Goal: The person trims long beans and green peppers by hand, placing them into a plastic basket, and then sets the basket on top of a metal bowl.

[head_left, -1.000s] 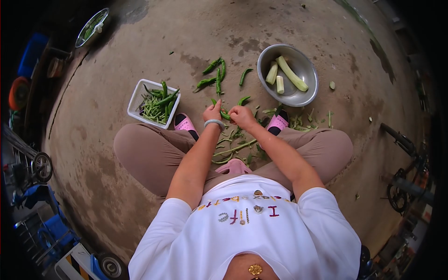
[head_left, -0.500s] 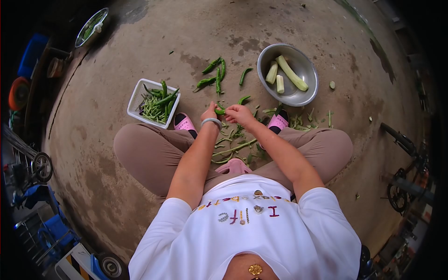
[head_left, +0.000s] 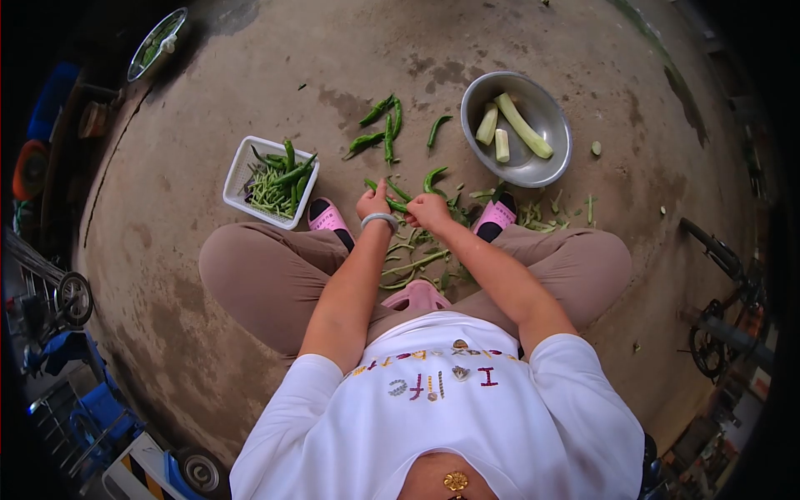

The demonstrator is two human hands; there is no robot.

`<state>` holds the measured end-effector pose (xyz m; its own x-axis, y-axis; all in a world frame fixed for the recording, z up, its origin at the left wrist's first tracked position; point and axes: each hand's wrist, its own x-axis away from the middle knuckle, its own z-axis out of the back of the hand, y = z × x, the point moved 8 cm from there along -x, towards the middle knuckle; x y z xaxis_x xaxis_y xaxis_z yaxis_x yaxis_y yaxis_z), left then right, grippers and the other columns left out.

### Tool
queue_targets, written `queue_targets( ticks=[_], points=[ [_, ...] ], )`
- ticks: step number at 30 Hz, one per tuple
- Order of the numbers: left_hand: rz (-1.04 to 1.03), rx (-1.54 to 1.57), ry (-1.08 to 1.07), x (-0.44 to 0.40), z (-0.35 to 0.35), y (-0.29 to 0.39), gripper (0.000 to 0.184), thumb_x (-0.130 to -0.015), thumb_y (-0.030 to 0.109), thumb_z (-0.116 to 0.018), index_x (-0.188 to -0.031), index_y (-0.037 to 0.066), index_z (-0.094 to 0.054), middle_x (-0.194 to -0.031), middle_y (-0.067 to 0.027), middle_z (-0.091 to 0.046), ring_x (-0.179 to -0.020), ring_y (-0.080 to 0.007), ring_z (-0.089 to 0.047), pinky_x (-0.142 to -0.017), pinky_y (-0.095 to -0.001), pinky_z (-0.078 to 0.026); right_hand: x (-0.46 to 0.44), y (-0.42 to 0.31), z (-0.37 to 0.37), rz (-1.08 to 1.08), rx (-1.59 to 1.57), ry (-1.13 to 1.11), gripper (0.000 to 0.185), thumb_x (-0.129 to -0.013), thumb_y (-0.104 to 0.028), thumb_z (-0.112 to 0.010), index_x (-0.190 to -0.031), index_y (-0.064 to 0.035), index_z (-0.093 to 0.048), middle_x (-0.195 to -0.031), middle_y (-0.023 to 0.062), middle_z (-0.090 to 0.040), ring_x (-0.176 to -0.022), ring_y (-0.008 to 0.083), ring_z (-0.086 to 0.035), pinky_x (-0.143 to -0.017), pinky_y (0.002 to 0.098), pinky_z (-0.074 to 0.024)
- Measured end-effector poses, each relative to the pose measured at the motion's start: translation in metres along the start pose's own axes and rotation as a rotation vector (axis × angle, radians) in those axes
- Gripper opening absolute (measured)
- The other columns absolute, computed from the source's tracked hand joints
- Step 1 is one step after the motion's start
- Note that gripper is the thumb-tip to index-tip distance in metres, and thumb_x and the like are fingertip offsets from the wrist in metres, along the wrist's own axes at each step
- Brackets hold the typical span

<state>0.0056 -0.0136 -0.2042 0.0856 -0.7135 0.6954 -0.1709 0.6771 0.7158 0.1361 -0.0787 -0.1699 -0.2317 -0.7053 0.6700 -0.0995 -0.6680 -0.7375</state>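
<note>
My left hand (head_left: 373,202), a bracelet at its wrist, is closed around a long green chili pepper (head_left: 397,206) above the floor. Against the pepper's right end press the closed fingers of my right hand (head_left: 428,212). A second green piece shows just above, between the hands; whether it is held or lies behind them I cannot tell. Right beyond my right hand a curved green pepper (head_left: 432,178) lies on the ground. Several more green peppers (head_left: 388,137) lie farther out. Trimmings and leaves (head_left: 421,260) are scattered below my hands.
A white plastic basket (head_left: 236,180) with peppers and cut green pieces stands left. At right, a metal bowl (head_left: 553,114) holds three peeled pale-green vegetable pieces (head_left: 523,127). My pink slippers (head_left: 329,218) flank the scraps. Wheeled items line both sides.
My hands have moved slightly apart, and more of the pepper shows between them. The curved pepper beyond my right hand is now more exposed. The view has shifted slightly.
</note>
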Motion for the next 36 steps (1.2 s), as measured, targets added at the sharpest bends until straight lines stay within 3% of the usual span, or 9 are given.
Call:
queue_targets(
  ticks=[6, 9, 10, 15, 22, 26, 32, 34, 36],
  points=[
    [0.037, 0.11, 0.1, -0.006, 0.012, -0.003, 0.027, -0.085, 0.026, -0.059, -0.078, 0.0, -0.055, -0.057, -0.0043, -0.051, -0.044, -0.0124, -0.048, -0.041, -0.0263, -0.038, -0.01, 0.053, -0.008, -0.159, -0.032, -0.062, 0.014, -0.077, -0.011, -0.056, -0.077, 0.0014, -0.062, -0.067, 0.0086, -0.062, -0.055, 0.0155, -0.059, -0.051, 0.0286, -0.0503],
    [0.035, 0.052, 0.183, -0.02, 0.023, -0.006, 0.023, -0.086, 0.024, -0.057, -0.082, 0.002, -0.055, -0.057, -0.004, -0.049, -0.044, -0.012, -0.047, -0.041, -0.0257, -0.038, 0.005, 0.068, -0.041, 0.134, 1.37, -0.588, 0.017, -0.072, -0.013, -0.057, -0.081, 0.0001, -0.064, -0.095, 0.0189, -0.06, -0.093, 0.0291, -0.057, -0.077, 0.038, -0.0481],
    [0.04, 0.048, 0.19, -0.023, 0.025, -0.006, 0.023, -0.086, 0.024, -0.057, -0.082, 0.002, -0.055, -0.057, -0.004, -0.049, -0.044, -0.012, -0.047, -0.041, -0.0257, -0.038, 0.0, 0.075, -0.04, 0.131, 1.366, -0.597, 0.017, -0.072, -0.013, -0.057, -0.081, 0.0001, -0.064, -0.095, 0.0189, -0.06, -0.093, 0.0291, -0.057, -0.077, 0.038, -0.0481],
    [0.201, -0.08, 0.211, -0.02, 0.025, -0.019, 0.019, -0.084, 0.022, -0.058, -0.088, 0.004, -0.053, -0.058, -0.0026, -0.046, -0.046, -0.0125, -0.048, -0.039, -0.0251, -0.039, -0.042, 0.035, 0.001, 0.378, 1.233, 0.001, 0.018, -0.073, -0.01, -0.056, -0.09, -0.0031, -0.059, -0.098, 0.0161, -0.051, -0.095, 0.0328, -0.053, -0.081, 0.0376, -0.0452],
    [0.239, -0.084, 0.165, -0.02, 0.021, -0.03, 0.019, -0.083, 0.018, -0.058, -0.092, 0.002, -0.055, -0.059, -0.0027, -0.047, -0.046, -0.0127, -0.047, -0.04, -0.0253, -0.04, -0.078, 0.038, 0.021, 0.284, 1.366, 0.122, 0.015, -0.076, -0.011, -0.055, -0.09, -0.0053, -0.059, -0.096, 0.0141, -0.051, -0.091, 0.0308, -0.054, -0.077, 0.0402, -0.0449],
    [0.281, -0.101, -0.02, -0.03, 0.015, -0.054, 0.018, -0.083, 0.019, -0.058, -0.088, 0.002, -0.056, -0.063, -0.0054, -0.053, -0.045, -0.0123, -0.047, -0.041, -0.0258, -0.04, -0.064, 0.018, 0.032, 0.364, 1.301, 0.075, 0.018, -0.078, -0.016, -0.056, -0.092, -0.0067, -0.061, -0.095, 0.013, -0.056, -0.091, 0.0303, -0.056, -0.077, 0.0387, -0.044],
    [0.276, -0.141, -0.197, -0.017, -0.018, -0.052, 0.024, -0.083, 0.03, -0.061, -0.083, 0.006, -0.057, -0.066, -0.0032, -0.055, -0.053, -0.0126, -0.049, -0.044, -0.0255, -0.039, -0.065, 0.017, 0.018, 0.156, 0.56, -0.515, 0.025, -0.085, -0.029, -0.055, -0.097, -0.0076, -0.059, -0.086, 0.0045, -0.063, -0.078, 0.0164, -0.06, -0.067, 0.0324, -0.046],
    [0.274, -0.098, -0.254, -0.013, -0.024, -0.045, 0.026, -0.082, 0.033, -0.061, -0.081, 0.008, -0.056, -0.066, -0.0024, -0.055, -0.053, -0.0125, -0.049, -0.043, -0.0249, -0.038, -0.045, 0.019, 0.015, -0.202, 0.089, -0.529, 0.026, -0.087, -0.031, -0.053, -0.099, -0.0085, -0.057, -0.082, 0.0037, -0.061, -0.072, 0.0103, -0.058, -0.061, 0.0273, -0.0479],
    [0.313, -0.01, -0.289, -0.014, -0.025, -0.042, 0.029, -0.081, 0.033, -0.063, -0.083, 0.005, -0.054, -0.072, -0.0044, -0.058, -0.056, -0.0136, -0.053, -0.045, -0.0253, -0.039, -0.03, 0.012, 0.015, -0.268, -0.043, -0.503, 0.027, -0.088, -0.032, -0.052, -0.1, -0.0083, -0.056, -0.081, 0.0041, -0.061, -0.071, 0.0098, -0.057, -0.06, 0.0261, -0.0479]
  ],
)
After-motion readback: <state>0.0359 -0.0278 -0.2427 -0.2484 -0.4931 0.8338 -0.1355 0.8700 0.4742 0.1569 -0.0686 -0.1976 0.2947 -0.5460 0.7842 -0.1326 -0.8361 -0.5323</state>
